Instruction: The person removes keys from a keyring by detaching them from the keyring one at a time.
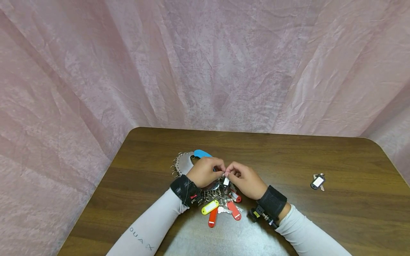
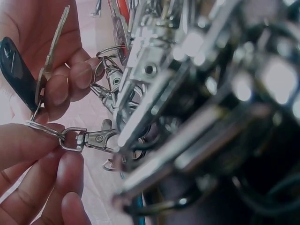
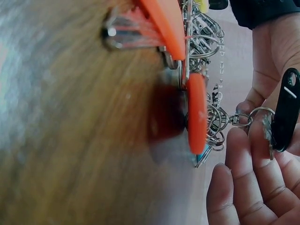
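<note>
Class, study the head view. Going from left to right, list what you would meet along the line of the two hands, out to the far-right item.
Silver ring-edged plate → left hand → black tag at the fingertips → right hand → right wristband → separate black key tag.

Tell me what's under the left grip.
Seen from the head, a grey holder runs beneath the left grip; its far-left part, some clips and a blue piece show around it. Whatever lies directly under is covered.
</note>
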The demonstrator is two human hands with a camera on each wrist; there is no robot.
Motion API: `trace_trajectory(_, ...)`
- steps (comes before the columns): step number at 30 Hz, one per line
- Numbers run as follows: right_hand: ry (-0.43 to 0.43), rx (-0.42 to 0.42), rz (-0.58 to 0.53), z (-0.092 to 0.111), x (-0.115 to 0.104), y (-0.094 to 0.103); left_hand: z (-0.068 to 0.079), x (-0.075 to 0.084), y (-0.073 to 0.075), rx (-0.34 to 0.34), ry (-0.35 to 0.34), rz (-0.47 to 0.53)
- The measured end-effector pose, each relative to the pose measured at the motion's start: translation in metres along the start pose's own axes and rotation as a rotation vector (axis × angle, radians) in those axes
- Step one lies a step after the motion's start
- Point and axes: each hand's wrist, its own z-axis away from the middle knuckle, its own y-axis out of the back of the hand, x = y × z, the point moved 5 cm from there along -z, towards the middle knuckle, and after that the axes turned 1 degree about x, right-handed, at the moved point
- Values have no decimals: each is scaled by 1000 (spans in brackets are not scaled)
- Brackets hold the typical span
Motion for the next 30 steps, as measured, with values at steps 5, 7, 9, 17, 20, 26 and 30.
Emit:
trace_trajectory(5,-7,13,8,0,2,1,0,1,0,-7,3,-5)
trace_trajectory(7,-16,16,15,-1,3,1,0,1,1,-9,2,-6)
trace_trajectory(9,-29,18,21,-1,4,1,0,1,1,-10,1,-6)
trace_trajectory(17,-55,18,29,-1,4,2,0,2,3,-13,-19,-10)
trace_trajectory(20,-63,20,32,-1,3,2,0,3,3,-8,-29,-15)
trace_trajectory(26,-58,35,30,-1,2,2,0,2,1,-15,-10,-18)
trace_trajectory(30,-43,38,21,-1,0,3,-1,-1,0,-26,34,-17)
